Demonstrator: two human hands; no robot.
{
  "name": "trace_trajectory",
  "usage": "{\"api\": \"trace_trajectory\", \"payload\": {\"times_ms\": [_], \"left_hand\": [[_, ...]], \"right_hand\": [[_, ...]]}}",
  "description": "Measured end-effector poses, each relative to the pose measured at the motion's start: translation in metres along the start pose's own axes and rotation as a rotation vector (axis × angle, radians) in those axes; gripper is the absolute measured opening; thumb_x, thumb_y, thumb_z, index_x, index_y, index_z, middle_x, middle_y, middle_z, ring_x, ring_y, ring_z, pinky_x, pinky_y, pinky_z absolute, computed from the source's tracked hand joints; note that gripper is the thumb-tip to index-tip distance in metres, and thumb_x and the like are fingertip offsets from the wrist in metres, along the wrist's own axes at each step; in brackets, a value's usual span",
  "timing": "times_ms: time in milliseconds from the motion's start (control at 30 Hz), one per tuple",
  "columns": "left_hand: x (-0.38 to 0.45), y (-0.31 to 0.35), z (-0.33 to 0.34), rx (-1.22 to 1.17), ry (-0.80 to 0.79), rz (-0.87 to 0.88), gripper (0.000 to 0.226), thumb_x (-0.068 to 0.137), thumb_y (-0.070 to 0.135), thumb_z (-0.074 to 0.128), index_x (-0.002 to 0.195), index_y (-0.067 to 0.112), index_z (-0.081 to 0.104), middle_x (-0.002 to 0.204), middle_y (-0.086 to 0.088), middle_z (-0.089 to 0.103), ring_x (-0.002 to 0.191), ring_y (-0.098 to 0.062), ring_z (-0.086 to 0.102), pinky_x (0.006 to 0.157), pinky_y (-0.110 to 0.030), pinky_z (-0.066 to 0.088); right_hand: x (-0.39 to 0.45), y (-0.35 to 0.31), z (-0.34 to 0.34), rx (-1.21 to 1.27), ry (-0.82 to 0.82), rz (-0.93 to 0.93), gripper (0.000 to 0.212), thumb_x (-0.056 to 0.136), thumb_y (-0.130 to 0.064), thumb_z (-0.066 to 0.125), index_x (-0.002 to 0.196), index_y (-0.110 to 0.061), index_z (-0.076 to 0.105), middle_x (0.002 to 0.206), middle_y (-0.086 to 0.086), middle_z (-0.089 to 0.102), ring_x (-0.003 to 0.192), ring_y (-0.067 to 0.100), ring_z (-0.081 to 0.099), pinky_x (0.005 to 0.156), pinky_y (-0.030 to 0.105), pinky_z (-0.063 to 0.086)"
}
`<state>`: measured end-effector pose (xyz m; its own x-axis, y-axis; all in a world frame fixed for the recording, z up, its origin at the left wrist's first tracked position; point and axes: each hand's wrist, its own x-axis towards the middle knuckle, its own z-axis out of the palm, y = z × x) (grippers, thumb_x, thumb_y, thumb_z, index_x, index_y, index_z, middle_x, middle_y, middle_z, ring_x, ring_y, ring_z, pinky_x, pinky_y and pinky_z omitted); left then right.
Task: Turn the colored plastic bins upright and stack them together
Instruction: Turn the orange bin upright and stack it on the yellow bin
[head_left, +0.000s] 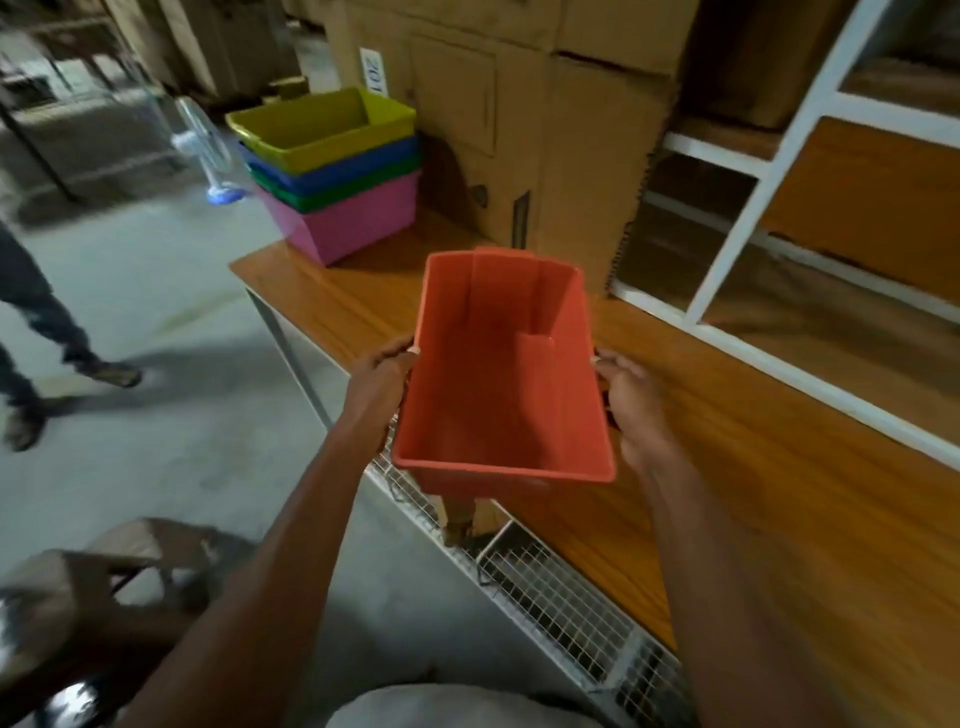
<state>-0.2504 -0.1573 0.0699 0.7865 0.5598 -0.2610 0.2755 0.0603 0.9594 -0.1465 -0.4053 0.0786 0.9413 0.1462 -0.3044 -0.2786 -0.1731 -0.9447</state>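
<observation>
you hold the orange bin (498, 374) upright, mouth up, in the air over the near edge of the wooden table (753, 467). your left hand (382, 382) clamps its left rim and your right hand (631, 400) clamps the right rim. farther back on the table stands a nested stack of 4 bins: yellow bin (322, 127) on top, then blue bin (332, 169), green bin (343, 195), pink bin (353, 223). cardboard boxes (545, 130) rise just beside that stack.
</observation>
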Motion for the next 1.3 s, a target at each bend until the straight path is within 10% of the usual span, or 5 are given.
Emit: {"api": "trace_trajectory", "payload": {"times_ms": [633,900,1033,1300], "left_hand": [[0.247,0.097,-0.126,0.039,-0.26,0.142,0.028,0.104,0.021,0.051,0.107,0.038,0.073,0.091,-0.004,0.077,0.081,-0.017,0.071,0.086,-0.043,0.059],[0.34,0.15,-0.132,-0.002,-0.387,0.123,0.03,0.104,0.014,0.05,0.128,0.022,0.067,0.076,0.0,0.074,0.063,-0.013,0.067,0.065,-0.034,0.054],[0.379,0.179,-0.136,-0.003,-0.482,0.142,0.035,0.103,0.014,0.053,0.137,0.017,0.062,0.107,-0.019,0.076,0.082,-0.021,0.071,0.077,-0.039,0.06],[0.46,0.247,-0.155,-0.06,-0.668,0.234,0.031,0.087,0.014,0.06,0.112,0.002,0.074,0.097,-0.022,0.066,0.084,-0.031,0.059,0.073,-0.04,0.048]], "right_hand": [[0.15,-0.094,0.204,0.153,0.241,-0.032,0.011,0.1,-0.019,0.06,0.102,-0.023,0.07,0.107,0.006,0.073,0.097,0.02,0.065,0.093,0.041,0.053],[0.18,-0.148,0.243,0.124,0.443,-0.094,0.011,0.099,-0.017,0.061,0.103,-0.021,0.07,0.084,-0.006,0.069,0.071,0.008,0.061,0.065,0.025,0.048],[0.178,-0.185,0.261,0.079,0.536,-0.124,0.014,0.099,-0.018,0.06,0.106,-0.021,0.071,0.085,-0.007,0.068,0.071,0.007,0.06,0.063,0.024,0.046],[0.177,-0.247,0.322,-0.052,0.768,-0.193,0.022,0.099,-0.027,0.055,0.108,-0.029,0.075,0.109,-0.003,0.073,0.096,0.017,0.067,0.088,0.032,0.052]]}}
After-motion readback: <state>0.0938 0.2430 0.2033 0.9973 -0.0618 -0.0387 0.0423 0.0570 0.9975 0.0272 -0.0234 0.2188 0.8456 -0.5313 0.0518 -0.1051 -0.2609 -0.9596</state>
